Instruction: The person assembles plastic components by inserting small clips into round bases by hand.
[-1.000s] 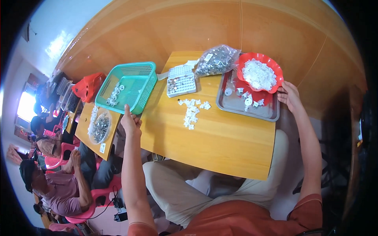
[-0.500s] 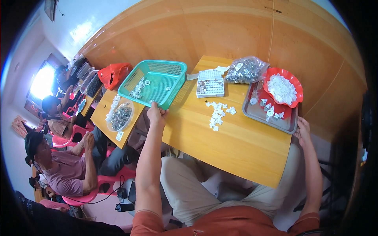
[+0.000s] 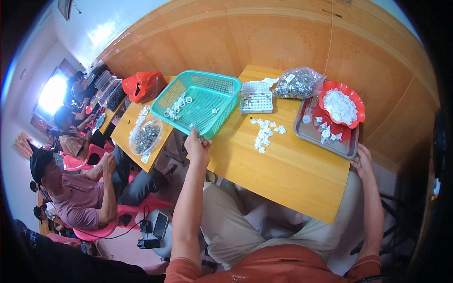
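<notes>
My left hand [image 3: 198,145] is closed on the near rim of a green plastic basket [image 3: 225,115], which bridges the gap between two tables. A few white ring-shaped parts [image 3: 174,108] lie inside it, mostly at its left end. My right hand [image 3: 362,161] pinches the near right corner of a brown tray [image 3: 325,145]. On that tray rest a red scalloped bowl [image 3: 361,111] heaped with small white pieces [image 3: 339,107] and several loose white parts [image 3: 325,133]. Between the two hands, small white pieces [image 3: 262,137] are scattered on the yellow table [image 3: 288,174].
A white compartment box [image 3: 256,106] and a clear bag of metal parts [image 3: 298,82] stand along the back. On the left table are a round container of metal parts [image 3: 145,137] and a red plastic bag [image 3: 142,86]. A seated person [image 3: 78,198] works at left.
The green basket has shifted right with my left hand on its rim, nearer the compartment box. My right hand stays at the tray corner. The view has turned slightly.
</notes>
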